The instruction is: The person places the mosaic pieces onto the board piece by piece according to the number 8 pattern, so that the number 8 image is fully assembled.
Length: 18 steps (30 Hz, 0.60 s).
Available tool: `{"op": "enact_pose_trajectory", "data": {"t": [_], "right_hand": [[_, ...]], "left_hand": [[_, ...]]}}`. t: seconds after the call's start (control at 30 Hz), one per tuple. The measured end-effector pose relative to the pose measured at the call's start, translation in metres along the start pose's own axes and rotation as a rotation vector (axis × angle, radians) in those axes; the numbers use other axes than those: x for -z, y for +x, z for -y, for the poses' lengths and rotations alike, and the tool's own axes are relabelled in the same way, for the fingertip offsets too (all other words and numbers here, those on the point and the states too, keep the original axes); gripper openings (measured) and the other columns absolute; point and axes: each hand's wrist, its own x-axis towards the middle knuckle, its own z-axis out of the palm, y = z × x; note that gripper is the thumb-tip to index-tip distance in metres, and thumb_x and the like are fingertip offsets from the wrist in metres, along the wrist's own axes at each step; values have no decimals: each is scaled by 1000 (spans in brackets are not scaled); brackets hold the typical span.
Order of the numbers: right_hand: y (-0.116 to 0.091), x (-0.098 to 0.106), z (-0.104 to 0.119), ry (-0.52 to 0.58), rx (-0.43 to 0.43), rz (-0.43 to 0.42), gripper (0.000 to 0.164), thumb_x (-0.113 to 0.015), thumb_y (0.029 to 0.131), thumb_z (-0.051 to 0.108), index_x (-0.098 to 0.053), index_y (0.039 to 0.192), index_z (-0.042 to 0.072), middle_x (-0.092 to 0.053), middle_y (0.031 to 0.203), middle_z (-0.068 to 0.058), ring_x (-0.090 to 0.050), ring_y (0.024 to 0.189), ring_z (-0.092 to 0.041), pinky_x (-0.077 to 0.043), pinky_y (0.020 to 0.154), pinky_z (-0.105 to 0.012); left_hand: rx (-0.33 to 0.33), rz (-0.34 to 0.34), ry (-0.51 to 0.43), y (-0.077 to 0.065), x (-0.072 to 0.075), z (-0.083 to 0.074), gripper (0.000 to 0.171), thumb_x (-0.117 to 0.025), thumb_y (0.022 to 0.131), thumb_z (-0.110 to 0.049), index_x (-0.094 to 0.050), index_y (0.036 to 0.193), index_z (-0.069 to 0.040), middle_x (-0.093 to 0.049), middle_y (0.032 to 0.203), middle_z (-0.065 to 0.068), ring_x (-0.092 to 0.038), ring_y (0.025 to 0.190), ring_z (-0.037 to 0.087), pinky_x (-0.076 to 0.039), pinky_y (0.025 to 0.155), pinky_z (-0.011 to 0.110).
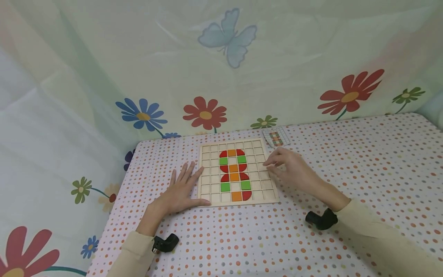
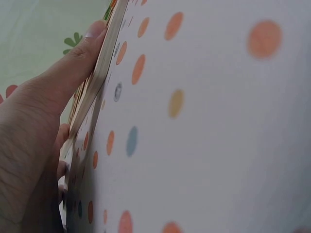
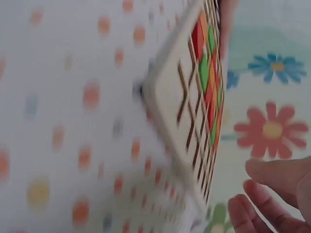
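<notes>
A wooden grid board (image 1: 261, 195) lies on the table, holding red rounded pieces (image 1: 247, 195), orange squares (image 1: 237, 196) and green squares (image 1: 225, 187) in a figure-eight shape. The bottom row shows one orange square with a red piece to its right. My left hand (image 1: 179, 194) is spread at the board's left side, its thumb on the near left corner and its index fingertip at the left edge. Over the right edge is my right hand (image 1: 294, 169), fingers loosely bent. In the right wrist view its thumb and fingers (image 3: 243, 211) are apart, with nothing visible between them.
A small card (image 1: 277, 137) printed with a similar coloured pattern lies behind the board's far right corner. The dotted tablecloth (image 1: 373, 173) covers the table. A flowered curtain (image 1: 287, 57) hangs along the back and left.
</notes>
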Motion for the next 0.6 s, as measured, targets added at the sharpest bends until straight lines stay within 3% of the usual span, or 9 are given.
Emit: {"op": "enact_pose_trajectory", "data": {"t": [0.1, 0.23, 0.4, 0.6], "right_hand": [[3, 19, -23, -12, -63, -30, 11, -76, 93, -2, -78, 104, -2, -67, 111, -19, -68, 97, -37, -59, 79, -48], [8, 36, -50, -41, -162, 27, 18, -79, 91, 2, -77, 108, -5, -64, 113, -25, -65, 100, -44, -57, 84, -58], [11, 42, -73, -77, -211, 123, 24, -82, 87, 0, -76, 108, -9, -67, 104, -23, -67, 94, -39, -57, 81, -54], [10, 40, -79, -86, -211, 135, 25, -81, 88, -2, -75, 111, -10, -67, 104, -24, -68, 91, -36, -59, 77, -50]], "left_hand": [[3, 3, 3, 0, 0, 0, 113, -70, 85, -73, -17, 170, -21, -1, 176, 13, 6, 161, 37, 5, 125, 65], [11, 4, 6, 1, 0, -1, 113, -70, 84, -73, -17, 170, -21, -2, 176, 12, 6, 161, 37, 5, 126, 65], [16, 13, 12, 1, 0, -1, 114, -69, 84, -74, -17, 170, -20, -2, 176, 13, 5, 161, 38, 5, 125, 66], [22, 15, 12, 1, 0, -3, 114, -69, 84, -74, -16, 170, -22, 0, 176, 12, 7, 161, 37, 6, 126, 64]]}}
